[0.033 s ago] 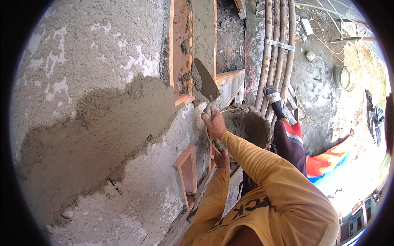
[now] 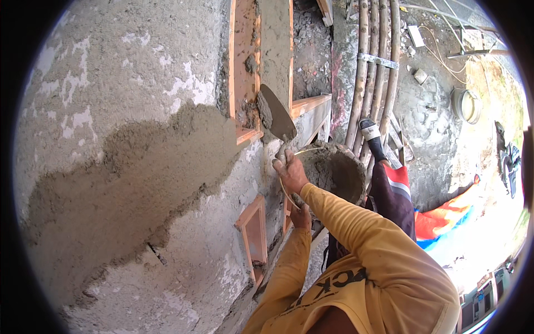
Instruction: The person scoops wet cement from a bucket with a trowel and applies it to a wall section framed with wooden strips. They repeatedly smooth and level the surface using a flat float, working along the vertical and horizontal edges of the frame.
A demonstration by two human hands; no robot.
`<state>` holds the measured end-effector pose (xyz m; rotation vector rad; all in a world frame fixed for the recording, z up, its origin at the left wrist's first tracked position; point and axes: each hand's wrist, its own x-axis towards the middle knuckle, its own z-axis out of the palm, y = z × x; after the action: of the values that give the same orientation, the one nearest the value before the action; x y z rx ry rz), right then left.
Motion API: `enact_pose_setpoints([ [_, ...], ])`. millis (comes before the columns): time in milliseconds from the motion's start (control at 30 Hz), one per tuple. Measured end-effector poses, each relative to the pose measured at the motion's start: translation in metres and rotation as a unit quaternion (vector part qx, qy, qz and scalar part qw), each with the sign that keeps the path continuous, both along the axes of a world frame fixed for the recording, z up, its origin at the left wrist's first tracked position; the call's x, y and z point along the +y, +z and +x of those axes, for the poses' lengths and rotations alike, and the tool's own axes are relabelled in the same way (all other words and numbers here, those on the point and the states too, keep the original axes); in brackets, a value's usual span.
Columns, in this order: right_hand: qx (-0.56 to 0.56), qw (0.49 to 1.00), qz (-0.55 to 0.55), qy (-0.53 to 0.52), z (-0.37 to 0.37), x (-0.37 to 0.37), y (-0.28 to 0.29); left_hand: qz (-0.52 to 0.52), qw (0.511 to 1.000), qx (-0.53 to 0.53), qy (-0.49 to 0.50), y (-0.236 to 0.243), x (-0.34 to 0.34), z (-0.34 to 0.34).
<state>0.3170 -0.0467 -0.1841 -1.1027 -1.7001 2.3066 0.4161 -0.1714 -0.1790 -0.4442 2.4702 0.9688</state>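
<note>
My right hand (image 2: 291, 171) is closed around the handle of a pointed trowel (image 2: 278, 116). Wet mortar clings to the left edge of the blade, which lies over the lower corner of a wooden window frame (image 2: 248, 134). Below it, my left hand (image 2: 301, 215) is closed on the thin curved handle (image 2: 285, 192) of a bucket (image 2: 356, 161); its fingers are partly hidden. Mortar coats the bucket's inside, and my right forearm covers part of it. Fresh dark mortar (image 2: 161, 145) spreads across the rough grey wall (image 2: 167, 267) on the left.
A smaller wooden frame (image 2: 253, 234) is set in the wall lower down. Wooden poles (image 2: 374, 72) tied side by side run along the right, with a foot in a sandal (image 2: 370, 129) on them. Farther out stand a pale bucket (image 2: 466, 106) and an orange-and-blue sheet (image 2: 445, 217).
The trowel blade has shifted slightly down and left, its tip tilting a little more toward the wooden frame. My left hand and the bucket stay about where they were.
</note>
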Motion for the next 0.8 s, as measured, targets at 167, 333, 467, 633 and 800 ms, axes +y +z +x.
enact_pose_setpoints([
  [167,0.062,0.937,-0.340,0.058,0.034,0.030,0.016,0.006,0.999,0.020,-0.032,-0.055,-0.040,0.003],
  [333,0.095,0.929,-0.358,-0.013,0.070,0.143,0.028,-0.062,0.996,-0.055,-0.044,-0.051,-0.041,-0.001],
  [467,0.041,0.976,-0.064,-0.203,0.084,0.230,0.012,-0.046,0.995,-0.094,-0.003,-0.046,-0.050,0.002],
  [633,-0.142,0.878,0.260,-0.376,0.052,0.217,-0.060,-0.035,0.999,-0.032,0.027,-0.048,-0.034,0.002],
  [800,-0.140,0.975,0.143,0.094,0.057,0.092,-0.010,0.021,1.000,-0.008,0.004,-0.040,-0.011,-0.006],
])
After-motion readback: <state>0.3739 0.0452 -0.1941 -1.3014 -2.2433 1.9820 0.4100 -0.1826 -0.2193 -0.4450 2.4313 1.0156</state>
